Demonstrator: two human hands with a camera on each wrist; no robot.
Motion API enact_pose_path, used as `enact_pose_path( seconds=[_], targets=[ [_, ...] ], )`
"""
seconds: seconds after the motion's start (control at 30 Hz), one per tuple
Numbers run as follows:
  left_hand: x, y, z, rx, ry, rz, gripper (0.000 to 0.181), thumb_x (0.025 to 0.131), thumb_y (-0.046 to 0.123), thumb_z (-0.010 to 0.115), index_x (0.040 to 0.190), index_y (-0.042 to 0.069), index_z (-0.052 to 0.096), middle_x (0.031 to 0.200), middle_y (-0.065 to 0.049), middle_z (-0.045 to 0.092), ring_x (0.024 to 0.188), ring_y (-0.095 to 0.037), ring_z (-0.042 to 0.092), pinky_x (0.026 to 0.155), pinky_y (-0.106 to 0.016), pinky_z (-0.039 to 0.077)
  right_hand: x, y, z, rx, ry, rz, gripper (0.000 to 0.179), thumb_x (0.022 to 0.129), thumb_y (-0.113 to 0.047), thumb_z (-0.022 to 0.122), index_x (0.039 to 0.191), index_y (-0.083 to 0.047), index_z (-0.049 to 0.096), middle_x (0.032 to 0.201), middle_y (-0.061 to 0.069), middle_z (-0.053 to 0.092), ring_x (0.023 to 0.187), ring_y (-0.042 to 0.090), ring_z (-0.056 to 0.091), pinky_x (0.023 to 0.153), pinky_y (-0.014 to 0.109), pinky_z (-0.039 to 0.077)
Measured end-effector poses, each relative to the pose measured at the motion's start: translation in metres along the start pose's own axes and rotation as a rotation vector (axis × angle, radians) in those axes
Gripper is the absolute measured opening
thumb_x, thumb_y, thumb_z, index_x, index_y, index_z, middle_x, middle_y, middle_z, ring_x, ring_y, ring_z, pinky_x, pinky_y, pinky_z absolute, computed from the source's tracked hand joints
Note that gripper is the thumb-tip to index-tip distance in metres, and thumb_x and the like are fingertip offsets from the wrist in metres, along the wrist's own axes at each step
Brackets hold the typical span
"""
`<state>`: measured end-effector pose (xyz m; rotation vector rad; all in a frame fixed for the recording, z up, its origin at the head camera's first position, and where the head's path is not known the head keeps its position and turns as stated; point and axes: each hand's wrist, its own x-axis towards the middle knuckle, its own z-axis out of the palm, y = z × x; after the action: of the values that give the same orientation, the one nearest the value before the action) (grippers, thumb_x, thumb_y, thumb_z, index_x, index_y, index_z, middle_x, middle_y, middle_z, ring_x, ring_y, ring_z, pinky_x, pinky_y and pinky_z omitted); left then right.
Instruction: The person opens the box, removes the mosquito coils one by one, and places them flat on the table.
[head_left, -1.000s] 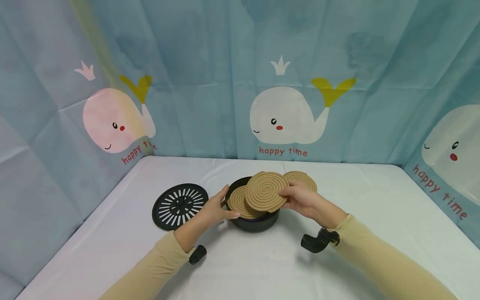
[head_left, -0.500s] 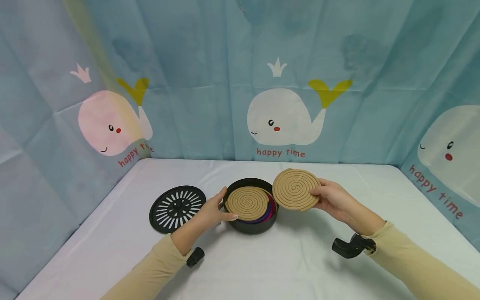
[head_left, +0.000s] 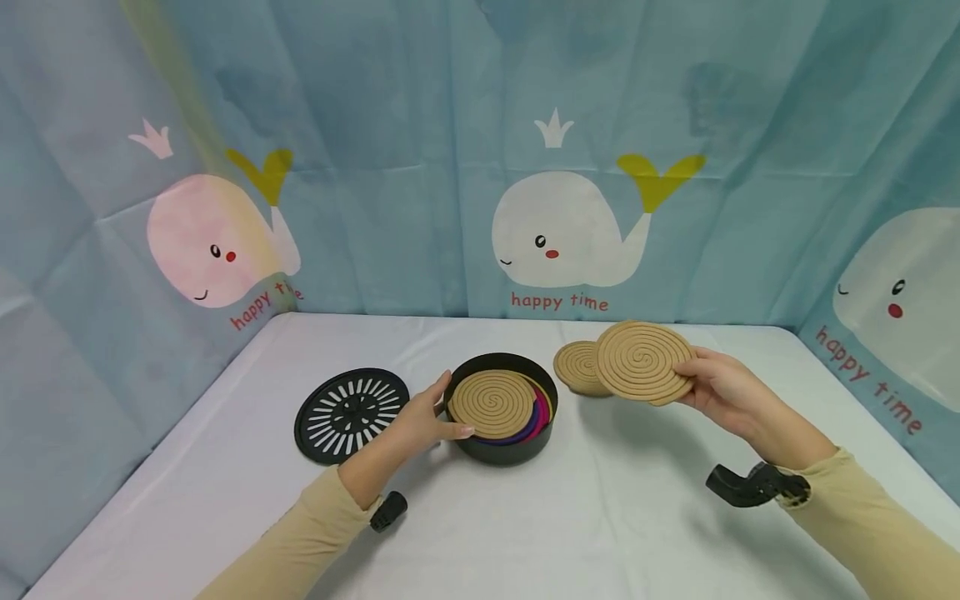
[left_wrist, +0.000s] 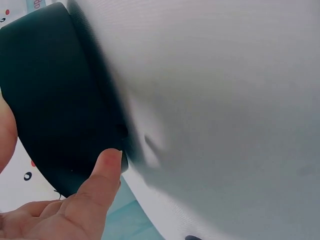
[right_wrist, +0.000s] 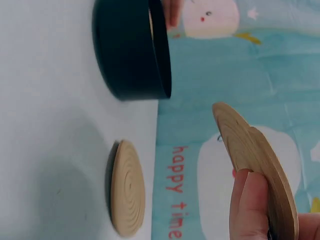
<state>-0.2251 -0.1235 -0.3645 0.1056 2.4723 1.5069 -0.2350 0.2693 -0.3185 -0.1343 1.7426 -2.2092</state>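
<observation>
My right hand [head_left: 726,392] pinches a tan mosquito coil [head_left: 643,362] by its right edge, above the table. In the right wrist view the held coil [right_wrist: 260,155] appears edge-on and shows two layers. My left hand [head_left: 422,422] holds the left side of a round black coil holder [head_left: 506,454], thumb at the front rim. In the left wrist view a finger lies along the holder's dark wall [left_wrist: 45,90]. Inside the holder lies another tan coil [head_left: 491,404], with purple, magenta and yellow rims showing beneath it. A further coil [head_left: 579,368] lies on the table, partly overlapped by the held one.
A black slotted lid [head_left: 322,446] lies on the white-covered table [head_left: 510,533], left of the holder. A blue curtain with printed whales [head_left: 420,250] hangs behind and at the sides. Black wrist cameras [head_left: 750,485] sit under both forearms.
My right hand has carried the mosquito coil rightward and up, away from the holder. The holder's contents and the coil on the table have come into view. My left hand stays put.
</observation>
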Motion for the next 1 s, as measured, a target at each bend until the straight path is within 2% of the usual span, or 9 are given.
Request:
enact_pose_path(
  seconds=[0.5, 0.77, 1.0],
  targets=[
    [0.0, -0.003, -0.002, 0.022, -0.008, 0.011, 0.1, 0.081, 0.008, 0.08, 0.156, 0.006, 0.015, 0.159, -0.017, 0.017, 0.139, -0.041, 0.029, 0.111, -0.054, 0.028, -0.015, -0.002, -0.039, 0.099, 0.052, 0.028, 0.073, 0.103, 0.0, 0.034, 0.147, -0.001, -0.025, 0.102, -0.005, 0.067, 0.094, 0.011, 0.067, 0.08, 0.03, 0.056],
    [0.0, -0.003, -0.001, 0.028, -0.01, 0.058, 0.099, 0.08, 0.006, 0.08, 0.156, 0.006, 0.016, 0.159, -0.016, 0.017, 0.14, -0.042, 0.026, 0.112, -0.055, 0.024, -0.019, 0.0, -0.051, 0.141, 0.014, 0.029, 0.073, 0.104, -0.001, 0.03, 0.145, -0.003, -0.03, 0.104, -0.003, 0.067, 0.095, 0.014, 0.067, 0.081, 0.032, 0.056],
    [0.001, -0.005, -0.003, 0.017, -0.023, 0.059, 0.099, 0.08, 0.006, 0.08, 0.156, 0.005, 0.016, 0.159, -0.016, 0.019, 0.142, -0.041, 0.024, 0.113, -0.056, 0.021, -0.024, 0.005, -0.061, 0.149, -0.01, 0.041, 0.075, 0.104, -0.001, 0.032, 0.144, -0.002, -0.032, 0.105, -0.001, 0.066, 0.097, 0.015, 0.067, 0.083, 0.034, 0.056]
  ],
)
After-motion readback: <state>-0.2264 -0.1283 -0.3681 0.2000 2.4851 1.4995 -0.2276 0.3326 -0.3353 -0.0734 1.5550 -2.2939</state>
